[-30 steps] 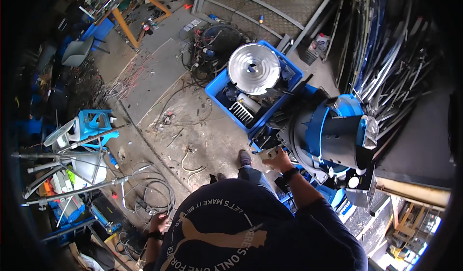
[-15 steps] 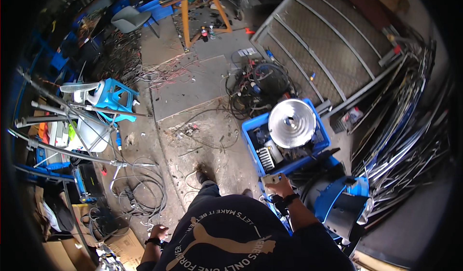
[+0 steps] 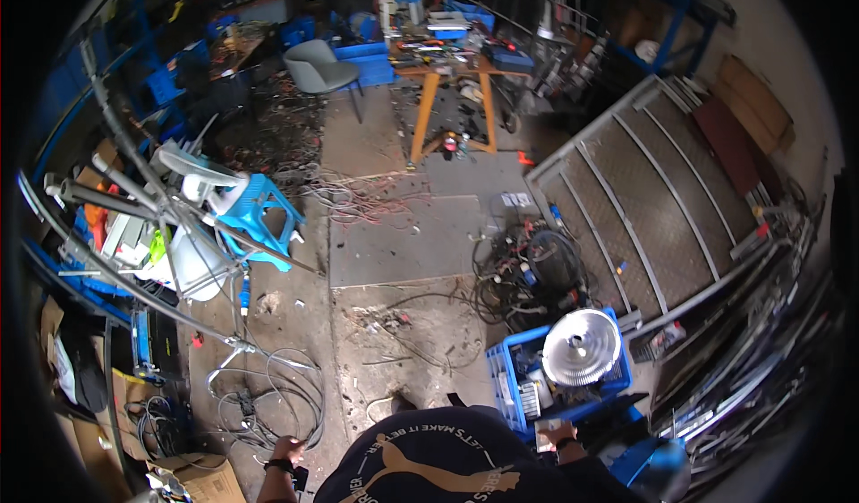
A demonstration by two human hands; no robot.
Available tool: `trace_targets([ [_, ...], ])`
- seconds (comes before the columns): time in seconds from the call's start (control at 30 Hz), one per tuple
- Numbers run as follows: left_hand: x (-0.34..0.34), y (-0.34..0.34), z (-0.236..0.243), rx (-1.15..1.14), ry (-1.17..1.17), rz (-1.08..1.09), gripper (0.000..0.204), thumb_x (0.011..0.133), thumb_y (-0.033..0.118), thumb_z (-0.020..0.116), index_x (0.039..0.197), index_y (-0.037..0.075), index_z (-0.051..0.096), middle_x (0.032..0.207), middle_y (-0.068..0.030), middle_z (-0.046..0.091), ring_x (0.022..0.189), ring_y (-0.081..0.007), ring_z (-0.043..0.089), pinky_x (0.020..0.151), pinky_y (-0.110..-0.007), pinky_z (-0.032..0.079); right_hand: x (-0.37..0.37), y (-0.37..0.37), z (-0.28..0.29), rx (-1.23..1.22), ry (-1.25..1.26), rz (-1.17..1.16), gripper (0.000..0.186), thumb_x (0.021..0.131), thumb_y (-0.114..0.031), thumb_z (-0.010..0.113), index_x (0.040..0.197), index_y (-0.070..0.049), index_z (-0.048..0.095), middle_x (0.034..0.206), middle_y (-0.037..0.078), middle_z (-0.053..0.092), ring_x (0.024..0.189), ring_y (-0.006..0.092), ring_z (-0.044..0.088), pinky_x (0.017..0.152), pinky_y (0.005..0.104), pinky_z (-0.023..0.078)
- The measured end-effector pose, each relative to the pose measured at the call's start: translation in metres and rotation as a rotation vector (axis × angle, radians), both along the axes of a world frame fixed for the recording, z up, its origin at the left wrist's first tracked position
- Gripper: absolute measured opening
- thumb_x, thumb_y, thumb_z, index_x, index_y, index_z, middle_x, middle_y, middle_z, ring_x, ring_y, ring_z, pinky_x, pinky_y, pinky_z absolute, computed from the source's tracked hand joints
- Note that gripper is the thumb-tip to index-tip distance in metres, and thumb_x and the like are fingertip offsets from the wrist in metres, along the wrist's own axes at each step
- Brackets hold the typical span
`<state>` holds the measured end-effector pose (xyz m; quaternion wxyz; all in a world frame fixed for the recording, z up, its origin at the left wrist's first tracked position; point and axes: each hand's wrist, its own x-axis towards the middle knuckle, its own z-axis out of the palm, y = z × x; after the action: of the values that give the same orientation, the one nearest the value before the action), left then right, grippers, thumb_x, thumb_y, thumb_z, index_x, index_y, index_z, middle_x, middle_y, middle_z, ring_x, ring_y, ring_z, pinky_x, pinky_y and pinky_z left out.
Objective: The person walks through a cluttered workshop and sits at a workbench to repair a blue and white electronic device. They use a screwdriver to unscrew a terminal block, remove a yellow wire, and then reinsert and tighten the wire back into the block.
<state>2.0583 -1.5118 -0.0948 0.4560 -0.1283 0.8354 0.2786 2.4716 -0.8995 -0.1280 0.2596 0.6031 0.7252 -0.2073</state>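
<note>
On a littered workshop floor, a person's right hand [image 3: 564, 433] grips a small pale block [image 3: 543, 438], its fingers clamped on the block's right side. The block sits just left of those fingers, close by the torso. Its visible part runs slightly longer away from the body than across, pointing forward toward the crate; with one side covered by the hand, the true long axis cannot be told for certain.

Just ahead of the right fingers stands a blue crate [image 3: 503, 387], a ribbed silvery dish [image 3: 568, 357] resting on top (the brightest thing in the room from here). Beyond the crate, farther ahead of the same fingers, lies a heap of black cables [image 3: 537, 266].

Across the torso, the left hand [image 3: 288, 451] hangs low with fingers curled; whether the tips meet is too small to tell. Ahead and to the left of those fingers, a loosely coiled cable [image 3: 243, 404] spreads over the concrete, while a cardboard box [image 3: 208, 481] sits to their left. Well ahead of them, a bright blue stool [image 3: 253, 217] leans among metal tubes.
</note>
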Motion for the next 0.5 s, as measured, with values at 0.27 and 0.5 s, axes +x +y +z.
trace_targets([
  [0.27, -0.05, 0.036, 0.002, -0.092, 0.439, -0.39, 0.035, 0.075, 0.037, 0.061, 0.079, 0.003, 0.066, 0.082, -0.0233, 0.063, 0.082, -0.0405, 0.06, 0.072, -0.048, 0.047, -0.114, 0.045, -0.004, -0.175, 0.242, -0.175, 0.093, 0.058, -0.042, 0.082, 0.13, 0.0, 0.04, 0.122, 0.017, 0.053, 0.114, 0.0284, 0.051, 0.093, 0.0419, 0.043],
  [0.5, -0.012, 0.113, 0.037, -0.18, 0.332, -0.048, 0.037, 0.077, 0.037, 0.062, 0.084, 0.002, 0.07, 0.09, -0.0201, 0.067, 0.089, -0.0368, 0.062, 0.08, -0.044, 0.049, -0.323, 0.104, 0.025, -0.32, 0.437, 0.103, 0.087, 0.061, -0.04, 0.08, 0.128, 0.0, 0.041, 0.119, 0.016, 0.054, 0.11, 0.0275, 0.052, 0.091, 0.0408, 0.043],
])
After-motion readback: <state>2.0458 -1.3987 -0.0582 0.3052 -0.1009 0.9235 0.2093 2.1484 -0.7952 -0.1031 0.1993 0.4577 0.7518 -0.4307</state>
